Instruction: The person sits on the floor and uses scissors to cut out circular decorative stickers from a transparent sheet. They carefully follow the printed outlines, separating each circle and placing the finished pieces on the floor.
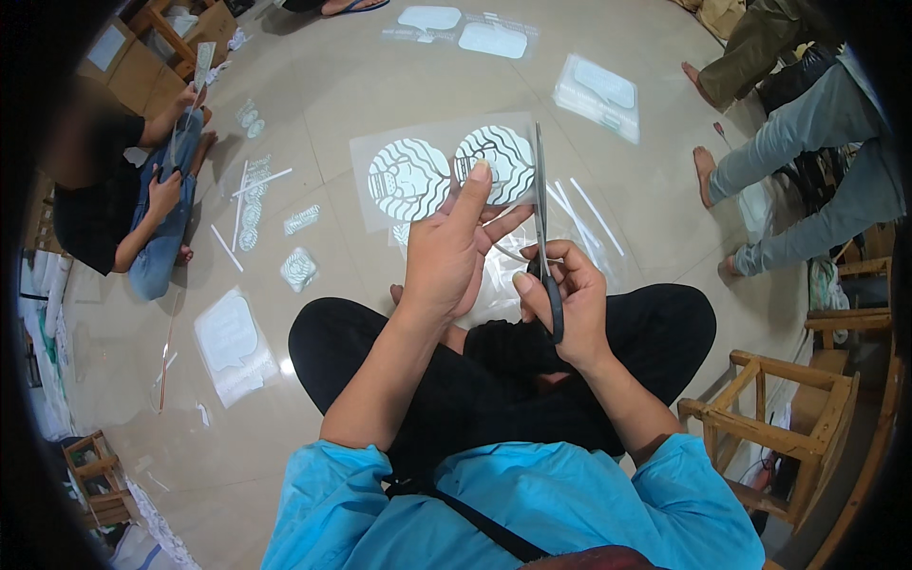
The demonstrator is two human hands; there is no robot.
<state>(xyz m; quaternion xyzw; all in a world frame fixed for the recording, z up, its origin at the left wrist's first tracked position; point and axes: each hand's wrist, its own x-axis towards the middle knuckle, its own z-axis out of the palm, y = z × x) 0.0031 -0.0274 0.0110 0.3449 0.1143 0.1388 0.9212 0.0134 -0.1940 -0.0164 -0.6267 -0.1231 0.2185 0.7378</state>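
In front of me, my left hand (439,255) grips a clear plastic sheet (364,157) with two round white wavy-lined designs, the thumb on top over the right-hand one. A pair of scissors (541,204) with black handles is in my right hand (581,313), fingers through the loops. The blades point away from me along the sheet's right edge, seemingly close together. Whether they bite into the plastic I cannot tell. Beneath the hands, more clear sheeting (503,285) lies on the floor by my crossed legs.
White strips (597,217) lie right of the sheet. Printed clear sheets (598,98) rest farther off, with another stack (233,347) at left. A seated person (123,180) at left holds scissors and a strip. Someone's legs (798,152) and a wooden stool (774,418) are at right.
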